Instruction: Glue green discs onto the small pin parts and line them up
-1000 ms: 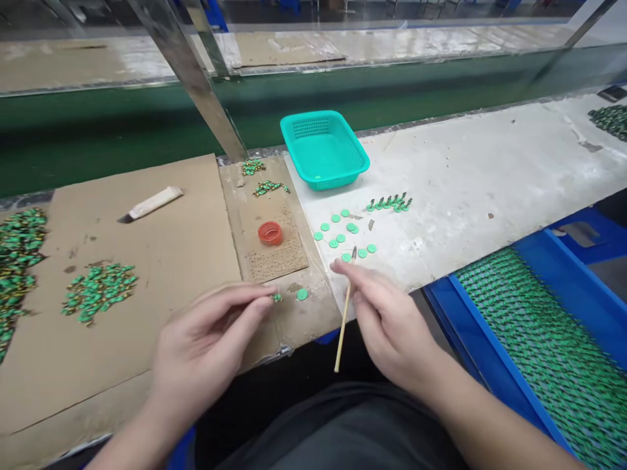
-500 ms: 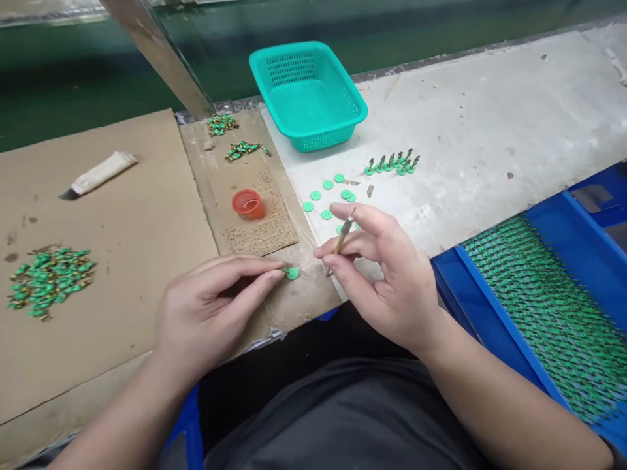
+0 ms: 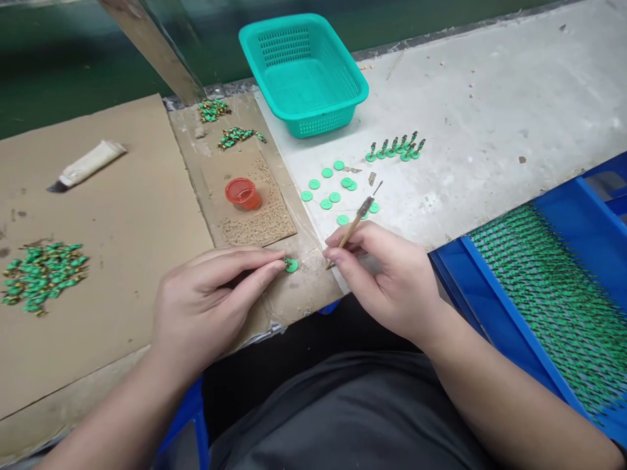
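Observation:
My left hand (image 3: pixel 210 300) pinches a small figurine by its body between thumb and forefinger. Its round green base (image 3: pixel 292 266) faces out past the fingertips, and most of the figure is hidden by them. My right hand (image 3: pixel 386 281) grips a thin wooden-handled tool (image 3: pixel 353 227) with a metal collar and a fine needle-like tip that points up and away to the right. A gap separates the tool from the figurine. Loose green discs (image 3: pixel 326 203) with small holes lie beyond my right hand. Behind my left hand stands a small red cup (image 3: pixel 243 194) on a speckled cardboard piece (image 3: pixel 274 225).
Small green-and-gold figures form a heap (image 3: pixel 46 274) at left, with smaller piles at the back. A white tube (image 3: pixel 93 163) lies on the cardboard. Several figures stand on discs (image 3: pixel 392 151) near the teal basket (image 3: pixel 321 124). Right, a blue crate (image 3: pixel 519 307) holds rows of green pieces.
My right forefinger has come down from its raised position onto the tool, whose tip now leans farther up and right. The left hand keeps its pinch. The view has shifted slightly.

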`<action>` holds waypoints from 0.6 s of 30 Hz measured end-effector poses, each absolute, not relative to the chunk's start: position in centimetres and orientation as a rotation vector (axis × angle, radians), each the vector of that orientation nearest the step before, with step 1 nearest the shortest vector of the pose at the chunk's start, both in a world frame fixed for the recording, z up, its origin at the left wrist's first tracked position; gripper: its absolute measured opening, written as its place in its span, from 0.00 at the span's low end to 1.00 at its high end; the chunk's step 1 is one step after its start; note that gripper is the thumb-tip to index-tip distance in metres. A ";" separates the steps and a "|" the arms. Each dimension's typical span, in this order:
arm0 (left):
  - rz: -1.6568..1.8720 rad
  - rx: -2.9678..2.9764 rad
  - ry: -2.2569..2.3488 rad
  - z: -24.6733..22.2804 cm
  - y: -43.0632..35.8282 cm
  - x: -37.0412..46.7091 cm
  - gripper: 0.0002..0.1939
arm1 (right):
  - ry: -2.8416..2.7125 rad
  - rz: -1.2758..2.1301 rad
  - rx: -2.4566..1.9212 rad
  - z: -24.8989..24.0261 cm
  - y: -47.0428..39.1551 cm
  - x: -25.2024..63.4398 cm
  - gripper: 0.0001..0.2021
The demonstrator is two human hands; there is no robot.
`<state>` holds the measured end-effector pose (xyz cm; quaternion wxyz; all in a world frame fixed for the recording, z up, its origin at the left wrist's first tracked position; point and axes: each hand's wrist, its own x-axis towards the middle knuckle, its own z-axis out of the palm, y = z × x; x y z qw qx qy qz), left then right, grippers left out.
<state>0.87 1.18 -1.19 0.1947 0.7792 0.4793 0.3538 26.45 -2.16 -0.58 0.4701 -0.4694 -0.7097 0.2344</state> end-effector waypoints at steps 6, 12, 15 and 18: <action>0.970 2.220 1.325 -1.2 1.2 0.7 0.06 | -1.726 0.573 -1.150 -0.7 -2.3 26.5 0.04; 0.960 2.267 1.306 -1.1 1.2 1.1 0.04 | -1.733 0.579 -1.141 -0.6 -2.3 26.5 0.05; 0.972 2.282 1.287 -1.0 1.1 1.2 0.03 | -1.740 0.571 -1.133 -0.6 -2.4 26.5 0.05; 1.010 2.312 1.261 -1.1 1.0 1.2 0.03 | -1.757 0.562 -1.127 -0.6 -2.5 26.6 0.05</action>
